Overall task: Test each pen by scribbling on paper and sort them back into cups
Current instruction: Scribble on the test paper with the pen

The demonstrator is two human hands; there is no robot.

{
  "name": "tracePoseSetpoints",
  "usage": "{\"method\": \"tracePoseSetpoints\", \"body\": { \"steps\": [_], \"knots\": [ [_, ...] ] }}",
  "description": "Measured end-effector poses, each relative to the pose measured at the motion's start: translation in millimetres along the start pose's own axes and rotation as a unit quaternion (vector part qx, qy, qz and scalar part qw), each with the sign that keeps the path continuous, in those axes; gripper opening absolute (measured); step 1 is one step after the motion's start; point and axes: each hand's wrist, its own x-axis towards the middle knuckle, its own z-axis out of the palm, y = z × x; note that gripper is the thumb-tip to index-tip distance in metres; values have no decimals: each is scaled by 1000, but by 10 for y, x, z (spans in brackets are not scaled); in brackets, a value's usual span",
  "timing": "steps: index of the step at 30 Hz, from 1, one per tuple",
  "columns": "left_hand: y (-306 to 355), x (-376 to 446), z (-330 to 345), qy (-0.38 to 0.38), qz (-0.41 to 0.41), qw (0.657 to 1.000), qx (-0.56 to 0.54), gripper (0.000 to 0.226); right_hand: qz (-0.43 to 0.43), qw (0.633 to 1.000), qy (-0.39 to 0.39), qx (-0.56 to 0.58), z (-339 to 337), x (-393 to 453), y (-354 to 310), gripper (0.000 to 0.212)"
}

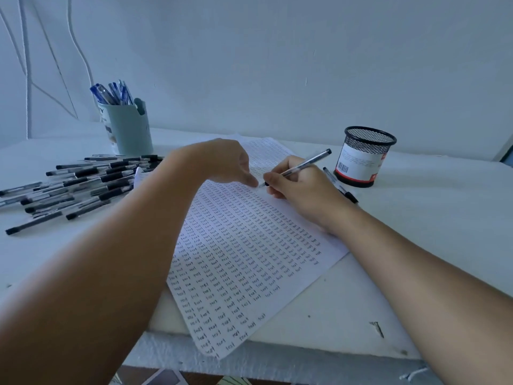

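Paper (244,245) is nearly full of "test" marks. Right hand (298,187) grips a pen (301,165) on it; left hand (227,165), loosely curled, is beside the tip. Left of the paper, many pens (75,184) wait on the bench (416,232); mesh cup (363,157) right looks empty.

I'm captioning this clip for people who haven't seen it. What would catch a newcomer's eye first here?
First, the white paper sheet at the centre, covered in rows of the handwritten word "test", with the right hand holding a clear black-capped pen tip-down on it beside the left hand. Next, the heap of black-capped pens lying at the left, in front of a pale teal cup of blue pens. A black mesh cup stands at the right.
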Motion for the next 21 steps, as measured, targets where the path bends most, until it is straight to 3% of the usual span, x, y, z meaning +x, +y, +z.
{"method": "tracePoseSetpoints", "body": {
  "steps": [4,11,21],
  "knots": [
    [-53,-61,45,24,15,999,-25,43,-18,999,0,-26,9,-18,29,13],
    [-59,-89,91,43,47,995,-71,26,-6,1000,2,-12,22,3,8,18],
    [-62,-74,97,47,58,994,-76,27,-6,999,-18,-26,43,45,26,19]
  ]
}}
